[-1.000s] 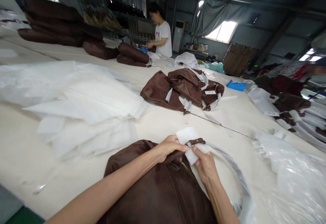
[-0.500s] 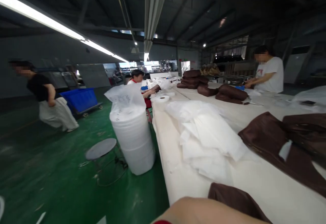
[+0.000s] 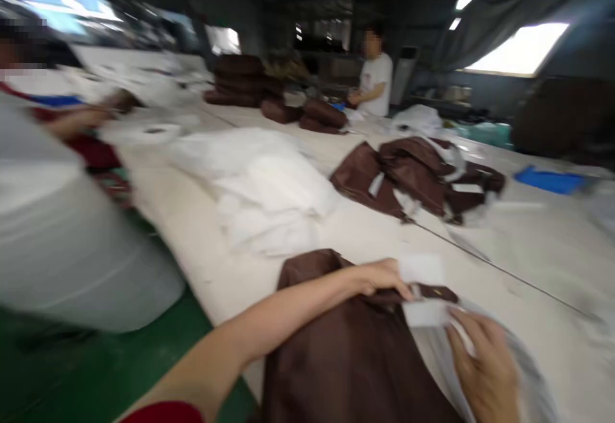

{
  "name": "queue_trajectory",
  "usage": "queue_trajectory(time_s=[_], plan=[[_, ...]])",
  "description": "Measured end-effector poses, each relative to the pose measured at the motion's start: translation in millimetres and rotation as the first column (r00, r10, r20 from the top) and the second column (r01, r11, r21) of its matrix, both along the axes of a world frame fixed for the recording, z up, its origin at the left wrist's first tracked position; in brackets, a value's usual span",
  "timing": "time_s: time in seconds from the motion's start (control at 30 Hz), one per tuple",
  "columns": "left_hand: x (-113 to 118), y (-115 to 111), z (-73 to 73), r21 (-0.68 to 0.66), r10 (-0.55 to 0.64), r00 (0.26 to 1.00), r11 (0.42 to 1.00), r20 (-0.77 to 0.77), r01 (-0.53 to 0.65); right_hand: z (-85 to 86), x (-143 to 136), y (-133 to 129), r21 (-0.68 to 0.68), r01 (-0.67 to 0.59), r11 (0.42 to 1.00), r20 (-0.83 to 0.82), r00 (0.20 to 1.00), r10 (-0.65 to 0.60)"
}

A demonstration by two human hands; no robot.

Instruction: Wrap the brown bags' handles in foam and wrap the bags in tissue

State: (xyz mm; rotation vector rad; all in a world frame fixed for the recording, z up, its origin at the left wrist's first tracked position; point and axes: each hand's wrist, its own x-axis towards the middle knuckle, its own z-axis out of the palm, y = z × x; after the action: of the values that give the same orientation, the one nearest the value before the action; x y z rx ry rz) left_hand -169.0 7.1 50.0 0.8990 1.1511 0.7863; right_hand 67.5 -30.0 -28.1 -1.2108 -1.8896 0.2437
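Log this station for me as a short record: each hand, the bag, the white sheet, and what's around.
left hand: pinching the brown strap
right hand: at the sheet's lower right; blur hides its grip
front bag: brown, partly under the left forearm
white sheet: behind the strap
beyond: more brown bags, white heap
far side: co-worker, white shirt
left of table: big white roll

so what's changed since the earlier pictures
The right hand has moved right and toward the wearer, off the strap end; blur hides whether it grips anything. The view has turned left since the first picture, bringing in a white roll. The left hand still holds the strap end over the white pad; the brown bag and pile of white sheets stayed put.
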Motion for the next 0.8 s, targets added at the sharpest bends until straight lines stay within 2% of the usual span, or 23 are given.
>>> queue_trajectory(time_s=[0.03, 0.1, 0.13, 0.2, 0.27, 0.37, 0.57, 0.67, 0.8], plan=[[22.4, 9.9, -7.5, -0.009, -0.134, 0.990, 0.991, 0.042, 0.135, 8.6, 23.0, -8.6, 0.060, 0.062, 0.996, 0.067, 0.996, -0.066], [50.5, 23.1, -18.5, 0.018, -0.325, 0.941, 0.946, 0.089, 0.325, 26.6, 46.2, -16.4, 0.194, 0.061, 0.979, 0.183, 0.978, -0.097], [56.5, 27.2, -22.1, 0.044, -0.372, 0.923, 0.928, 0.098, 0.370, 34.6, 49.2, -15.5, 0.233, 0.016, 0.972, 0.232, 0.970, -0.072], [57.9, 31.0, -26.1, 0.108, -0.402, 0.911, 0.913, 0.092, 0.392, 47.2, 46.1, -8.7, 0.224, -0.069, 0.972, 0.280, 0.960, 0.004], [54.2, 30.8, -27.4, 0.168, -0.402, 0.913, 0.906, 0.062, 0.388, 54.5, 38.8, -0.9, 0.133, -0.117, 0.984, 0.268, 0.960, 0.078], [52.7, 27.8, -29.5, 0.237, -0.406, 0.914, 0.889, 0.012, 0.392, 55.3, 30.3, 8.1, -0.072, -0.121, 0.990, 0.159, 0.979, 0.131], [56.1, 24.4, -37.6, 0.289, -0.432, 0.899, 0.855, -0.064, 0.432, 48.7, 21.5, 19.2, -0.422, -0.065, 0.904, -0.074, 0.997, 0.037], [52.7, 22.6, -38.3, 0.278, -0.447, 0.889, 0.845, -0.099, 0.456, 48.1, 16.6, 18.5, -0.502, -0.046, 0.864, -0.198, 0.978, -0.063], [44.8, 18.8, -33.0, 0.255, -0.459, 0.880, 0.842, -0.123, 0.475, 44.1, 10.5, 14.4, -0.523, -0.063, 0.850, -0.358, 0.922, -0.151]])
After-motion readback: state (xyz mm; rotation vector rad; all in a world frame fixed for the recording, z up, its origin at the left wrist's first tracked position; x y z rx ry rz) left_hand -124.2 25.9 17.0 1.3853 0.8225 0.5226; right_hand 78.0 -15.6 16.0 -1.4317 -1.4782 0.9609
